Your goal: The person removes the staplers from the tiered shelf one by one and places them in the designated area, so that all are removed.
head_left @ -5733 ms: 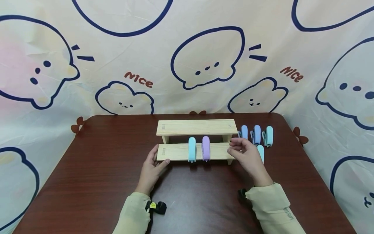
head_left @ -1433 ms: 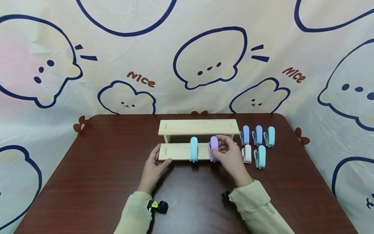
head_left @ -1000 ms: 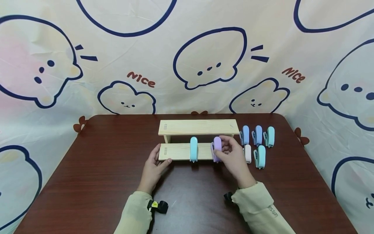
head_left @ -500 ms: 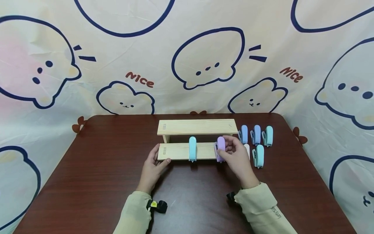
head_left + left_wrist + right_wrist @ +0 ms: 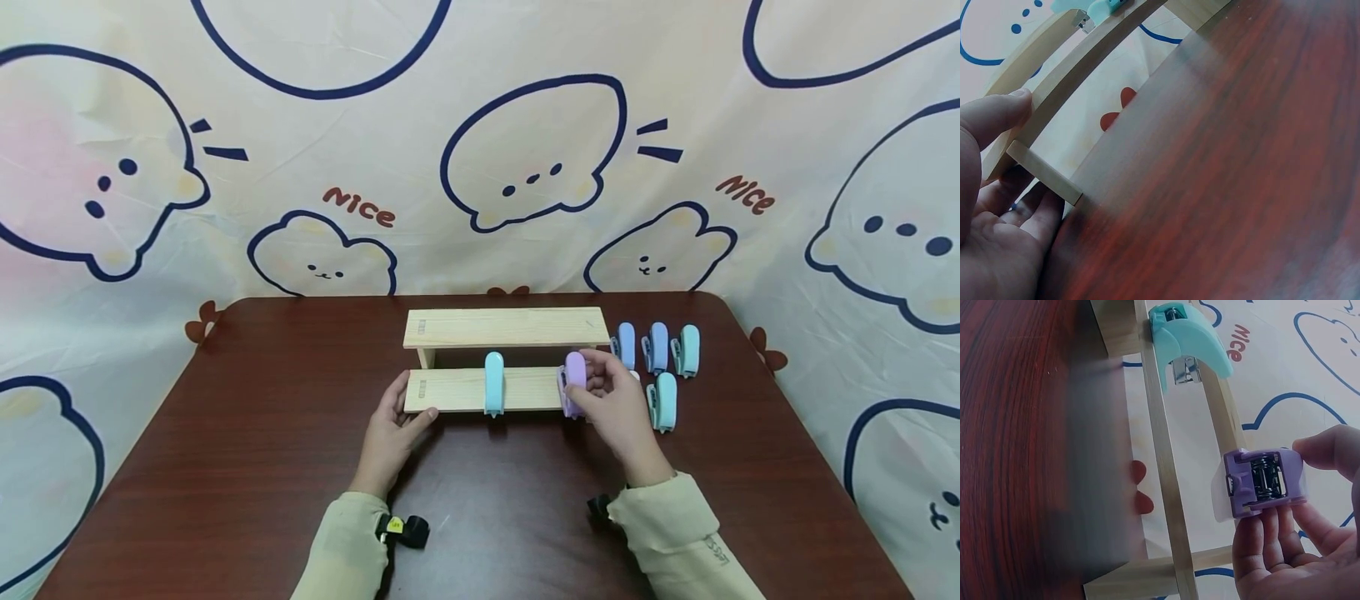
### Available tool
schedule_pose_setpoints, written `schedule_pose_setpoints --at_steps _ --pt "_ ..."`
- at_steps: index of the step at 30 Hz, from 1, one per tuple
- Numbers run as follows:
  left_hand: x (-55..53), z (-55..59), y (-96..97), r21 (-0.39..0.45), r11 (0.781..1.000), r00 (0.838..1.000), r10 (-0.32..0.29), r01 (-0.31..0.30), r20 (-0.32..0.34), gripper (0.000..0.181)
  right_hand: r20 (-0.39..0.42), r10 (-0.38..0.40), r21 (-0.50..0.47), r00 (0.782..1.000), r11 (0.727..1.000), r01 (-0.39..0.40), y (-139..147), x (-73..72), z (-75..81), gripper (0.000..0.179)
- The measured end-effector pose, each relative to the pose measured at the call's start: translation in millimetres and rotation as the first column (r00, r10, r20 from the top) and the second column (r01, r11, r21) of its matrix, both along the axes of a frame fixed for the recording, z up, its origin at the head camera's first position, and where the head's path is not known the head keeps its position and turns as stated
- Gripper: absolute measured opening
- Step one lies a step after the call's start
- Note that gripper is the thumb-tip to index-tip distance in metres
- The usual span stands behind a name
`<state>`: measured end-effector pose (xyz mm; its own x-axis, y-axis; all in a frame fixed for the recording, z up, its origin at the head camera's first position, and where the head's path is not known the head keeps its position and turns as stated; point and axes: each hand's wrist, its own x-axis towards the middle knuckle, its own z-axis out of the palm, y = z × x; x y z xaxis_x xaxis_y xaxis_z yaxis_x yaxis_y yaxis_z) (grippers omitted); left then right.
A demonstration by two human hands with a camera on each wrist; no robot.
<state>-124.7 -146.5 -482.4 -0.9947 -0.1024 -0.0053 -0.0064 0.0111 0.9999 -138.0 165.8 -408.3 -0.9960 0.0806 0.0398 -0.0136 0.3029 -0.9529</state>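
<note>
Head view: the purple clip [image 5: 575,373] is pinched in the right hand [image 5: 621,417].

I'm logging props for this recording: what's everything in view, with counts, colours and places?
Table: one, dark red-brown, foreground
Printed cloth: count unclear, cream, behind and beside the table
Front wooden board: one, pale, nearer the head camera
Rear wooden board: one, pale, beyond it
Standing clip: one, turquoise, on the front board
Held clip: one, purple, by the front board's right part
Blue clips: two, blue, table's right
Loose clips: two, turquoise, beside those
White thing: one, mostly hidden behind the right hand
Wrist devices: two, black, at the wrists
Sleeves: two, pale green
Hands: two, bare; left gripping the front board, right pinching the purple clip
</note>
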Motion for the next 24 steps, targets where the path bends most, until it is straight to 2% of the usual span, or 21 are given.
schedule_pose_setpoints --at_steps 12,24 --pt "0.2 1.2 0.8 0.002 1.000 1.000 -0.007 0.006 0.006 0.081 0.019 -0.018 -0.009 1.000 1.000 0.018 7.4 2.2 1.3 0.050" --pt "0.8 1.2 0.0 -0.008 1.000 1.000 -0.003 0.004 0.006 0.082 -0.015 -0.049 -0.009 0.999 0.999 0.049 14.5 1.3 1.5 0.048"
